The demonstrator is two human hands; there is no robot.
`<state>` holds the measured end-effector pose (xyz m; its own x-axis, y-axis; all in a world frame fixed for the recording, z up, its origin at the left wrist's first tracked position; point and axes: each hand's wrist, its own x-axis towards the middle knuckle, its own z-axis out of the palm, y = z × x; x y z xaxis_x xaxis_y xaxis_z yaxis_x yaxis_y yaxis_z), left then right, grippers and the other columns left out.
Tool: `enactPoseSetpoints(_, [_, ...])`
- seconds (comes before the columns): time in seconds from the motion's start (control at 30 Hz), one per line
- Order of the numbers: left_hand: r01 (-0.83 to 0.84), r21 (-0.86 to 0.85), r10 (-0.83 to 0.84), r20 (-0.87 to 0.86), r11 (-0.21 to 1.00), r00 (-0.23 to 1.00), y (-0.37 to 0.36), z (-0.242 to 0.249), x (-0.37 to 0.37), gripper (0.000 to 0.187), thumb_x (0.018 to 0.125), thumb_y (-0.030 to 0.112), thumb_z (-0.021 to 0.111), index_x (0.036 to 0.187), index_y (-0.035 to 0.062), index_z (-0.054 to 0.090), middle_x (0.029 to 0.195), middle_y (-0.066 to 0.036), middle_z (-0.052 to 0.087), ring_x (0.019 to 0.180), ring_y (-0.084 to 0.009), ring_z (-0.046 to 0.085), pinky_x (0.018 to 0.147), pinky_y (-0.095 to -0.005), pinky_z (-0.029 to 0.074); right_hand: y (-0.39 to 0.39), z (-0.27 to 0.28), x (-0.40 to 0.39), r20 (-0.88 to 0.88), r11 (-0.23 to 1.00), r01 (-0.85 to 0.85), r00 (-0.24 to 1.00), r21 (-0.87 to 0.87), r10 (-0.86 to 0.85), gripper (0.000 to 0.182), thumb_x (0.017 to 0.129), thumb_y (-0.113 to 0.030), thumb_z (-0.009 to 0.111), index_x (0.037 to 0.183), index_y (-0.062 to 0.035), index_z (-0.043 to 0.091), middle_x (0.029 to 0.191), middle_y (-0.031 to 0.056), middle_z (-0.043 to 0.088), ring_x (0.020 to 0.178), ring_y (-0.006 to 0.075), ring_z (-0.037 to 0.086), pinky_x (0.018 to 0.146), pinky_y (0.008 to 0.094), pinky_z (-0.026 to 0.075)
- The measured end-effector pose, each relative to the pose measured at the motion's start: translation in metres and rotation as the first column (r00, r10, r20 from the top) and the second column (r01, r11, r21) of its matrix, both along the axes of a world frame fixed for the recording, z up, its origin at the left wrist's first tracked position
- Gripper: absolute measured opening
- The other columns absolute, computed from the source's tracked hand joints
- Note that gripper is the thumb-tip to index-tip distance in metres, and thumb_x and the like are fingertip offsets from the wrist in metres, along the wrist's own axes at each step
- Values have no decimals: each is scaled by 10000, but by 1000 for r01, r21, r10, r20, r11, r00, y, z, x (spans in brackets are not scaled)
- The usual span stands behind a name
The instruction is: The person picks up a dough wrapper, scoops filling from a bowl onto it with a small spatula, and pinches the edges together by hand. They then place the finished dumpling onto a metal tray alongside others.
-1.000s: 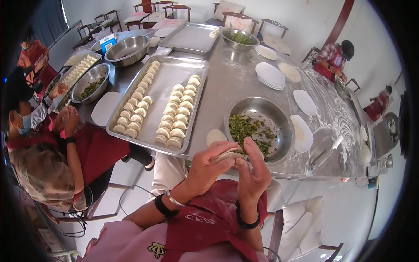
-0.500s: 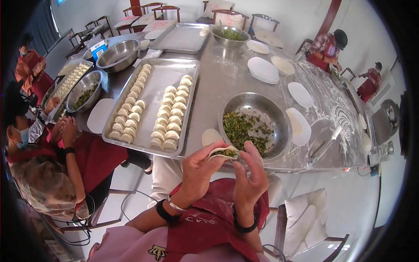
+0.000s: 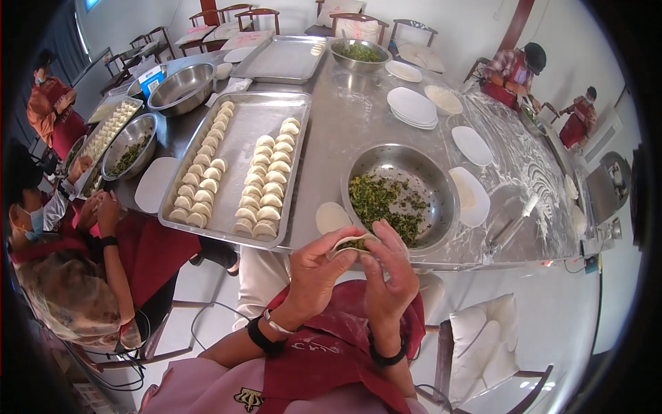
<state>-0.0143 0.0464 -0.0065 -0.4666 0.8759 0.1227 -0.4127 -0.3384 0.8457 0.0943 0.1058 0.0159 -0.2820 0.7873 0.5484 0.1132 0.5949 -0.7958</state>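
Observation:
A dumpling [image 3: 354,243] of pale dough, folded around green filling, is held between my hands in front of the table. My left hand [image 3: 312,277] grips its left side, thumb in front and fingers behind. At the right edge, the fingers and thumb of my right hand [image 3: 392,281] close on the dough. The filling still shows through the gap on top. Just beyond my hands stands a steel bowl [image 3: 441,231] with chopped green filling [image 3: 386,203]. A round dough wrapper [image 3: 332,218] lies on the table beside the bowl, partly behind my left fingers.
A metal tray [image 3: 238,145] with rows of dumplings [image 3: 265,183] lies to the left. White plates [image 3: 412,107] and a floury rolling pin [image 3: 529,207] are to the right. Co-workers sit at the left [image 3: 76,276] and stand at the far right [image 3: 510,76]. More bowls and trays are farther back.
My right fingers have come in from beside the dumpling and closed on its right edge. The opening over the filling looks narrower. The view has shifted slightly.

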Motion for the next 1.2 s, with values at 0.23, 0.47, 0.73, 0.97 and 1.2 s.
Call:
enactPoseSetpoints(0.23, [27, -34, -28, -10, 999, 1000, -1, 1, 4, 369, 938, -7, 626, 1296, -75, 565, 1247, -154, 635, 1138, -184, 614, 988, -304, 509, 7, -6, 1, -22, 998, -58, 998, -13, 58, 163, 800, 33, 712, 961, 9, 724, 1174, 180, 691, 1207, 345, 607, 1015, 408, 468])
enactPoseSetpoints(0.47, [61, -37, -59, 51, 997, 997, 3, -1, 3, 370, 960, 7, 598, 1311, -92, 539, 1244, -168, 633, 1127, -200, 627, 986, -315, 517, 3, -2, -6, -330, 939, -122, 944, -321, 10, 325, 771, 59, 736, 1091, 46, 681, 1302, 203, 626, 1252, 302, 574, 1052, 388, 445])
enactPoseSetpoints(0.73, [4, -4, -4, 48, 1000, 999, 6, 1, 7, 387, 972, 19, 579, 1330, -110, 506, 1258, -188, 619, 1140, -234, 627, 996, -342, 524, 1, -15, 2, -164, 940, 2, 985, -341, -61, 353, 795, 32, 734, 1144, 34, 682, 1308, 203, 624, 1220, 275, 596, 1044, 375, 443])
enactPoseSetpoints(0.97, [5, -12, -5, 13, 1000, 1000, 6, -1, 11, 381, 969, 17, 584, 1328, -96, 518, 1257, -188, 620, 1136, -231, 629, 990, -347, 530, -5, -3, 2, -130, 937, 35, 988, -349, -85, 302, 809, 32, 720, 1109, 16, 704, 1269, 192, 649, 1187, 263, 617, 1015, 367, 462])
enactPoseSetpoints(1.2, [3, -1, -3, 26, 1000, 1000, 5, -2, 11, 381, 960, 7, 595, 1322, -91, 527, 1245, -172, 628, 1110, -201, 636, 979, -329, 533, -3, -4, 4, -83, 983, 79, 992, -166, -94, 280, 803, 22, 717, 1083, 2, 713, 1238, 197, 662, 1177, 310, 627, 1017, 391, 466])
